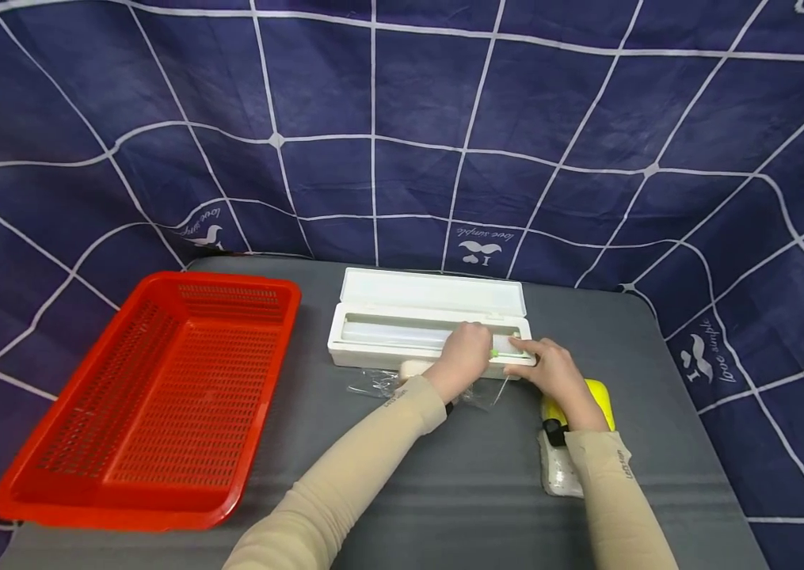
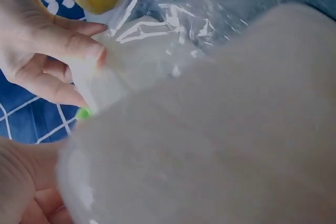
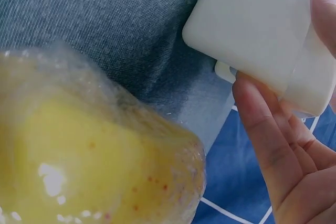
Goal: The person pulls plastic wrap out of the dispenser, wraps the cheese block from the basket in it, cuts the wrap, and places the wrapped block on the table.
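Note:
A long white cling film box (image 1: 373, 358) stands with its lid (image 1: 437, 293) tipped back and a roll (image 1: 383, 332) inside. My left hand (image 1: 464, 355) is curled over its right half, holding a small green slider (image 2: 83, 113); the fingertips are mostly hidden. At the box's right end, my right hand (image 1: 551, 368) grips the corner, thumb above and fingers (image 3: 262, 124) against the end and underside. Clear film (image 1: 373, 384) spreads in front of the box, around a white rounded object (image 1: 413, 368) partly under my left wrist. That object looms blurred in the left wrist view.
To the left lies a red perforated plastic basket (image 1: 152, 514). Below my right wrist is a film-wrapped yellow object (image 1: 600, 396) with a whitish part (image 1: 562, 471). A blue cloth with white lines (image 1: 416, 87) hangs behind the grey table (image 1: 487, 507).

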A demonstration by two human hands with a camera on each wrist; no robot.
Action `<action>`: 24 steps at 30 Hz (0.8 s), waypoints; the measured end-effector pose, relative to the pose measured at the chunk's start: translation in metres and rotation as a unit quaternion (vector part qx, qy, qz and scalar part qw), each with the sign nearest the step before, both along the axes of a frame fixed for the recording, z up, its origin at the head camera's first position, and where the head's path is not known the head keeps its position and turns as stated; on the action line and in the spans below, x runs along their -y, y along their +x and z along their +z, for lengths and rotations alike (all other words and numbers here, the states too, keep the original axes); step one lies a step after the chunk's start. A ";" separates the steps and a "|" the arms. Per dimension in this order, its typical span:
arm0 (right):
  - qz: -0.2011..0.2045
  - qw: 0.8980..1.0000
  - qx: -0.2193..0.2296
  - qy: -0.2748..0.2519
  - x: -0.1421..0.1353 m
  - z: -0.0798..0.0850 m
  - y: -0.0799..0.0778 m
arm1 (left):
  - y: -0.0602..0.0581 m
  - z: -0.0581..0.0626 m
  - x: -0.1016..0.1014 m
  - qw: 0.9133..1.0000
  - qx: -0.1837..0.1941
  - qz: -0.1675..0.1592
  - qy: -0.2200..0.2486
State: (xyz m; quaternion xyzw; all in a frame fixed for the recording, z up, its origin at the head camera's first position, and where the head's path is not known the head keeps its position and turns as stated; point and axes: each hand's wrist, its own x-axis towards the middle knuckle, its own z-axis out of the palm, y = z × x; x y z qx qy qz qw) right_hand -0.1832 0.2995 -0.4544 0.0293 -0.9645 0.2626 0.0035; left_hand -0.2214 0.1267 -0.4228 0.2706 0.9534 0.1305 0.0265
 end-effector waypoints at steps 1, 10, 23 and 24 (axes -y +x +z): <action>0.001 1.000 0.002 0.000 0.000 0.000 0.001 | 0.000 0.000 0.001 1.000 0.003 -0.003 -0.003; -0.006 1.000 0.018 0.003 -0.001 0.003 0.001 | -0.005 0.009 0.026 1.000 0.024 0.008 -0.009; 0.000 0.999 0.032 0.010 -0.001 0.005 0.001 | -0.011 0.013 0.088 0.992 0.093 0.078 0.033; 0.000 0.999 0.030 0.010 0.000 0.005 0.001 | -0.011 0.013 0.093 0.992 0.091 0.080 0.035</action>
